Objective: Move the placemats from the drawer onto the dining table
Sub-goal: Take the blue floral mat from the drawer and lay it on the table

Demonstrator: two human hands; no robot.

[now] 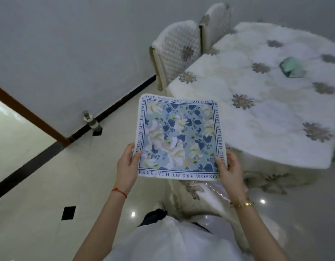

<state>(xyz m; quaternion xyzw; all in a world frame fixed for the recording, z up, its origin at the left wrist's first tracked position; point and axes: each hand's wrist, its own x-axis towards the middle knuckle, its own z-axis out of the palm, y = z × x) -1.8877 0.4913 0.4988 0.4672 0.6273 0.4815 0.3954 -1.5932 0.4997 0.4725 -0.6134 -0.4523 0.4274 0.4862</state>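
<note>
A square placemat (179,135) with a blue floral print and a border of dark lettering is held flat in the air in front of me. My left hand (127,166) grips its near left corner, thumb on top. My right hand (229,166) grips its near right corner the same way. The placemat's far edge overlaps the near left corner of the dining table (272,113), which wears a white cloth with embroidered flowers. Whether more mats lie under the top one I cannot tell. The drawer is out of view.
A small green box (292,67) lies on the table at the far right. Two covered chairs (179,51) stand at the table's far left side by the wall. A door stop (90,119) sits on the tiled floor at the left.
</note>
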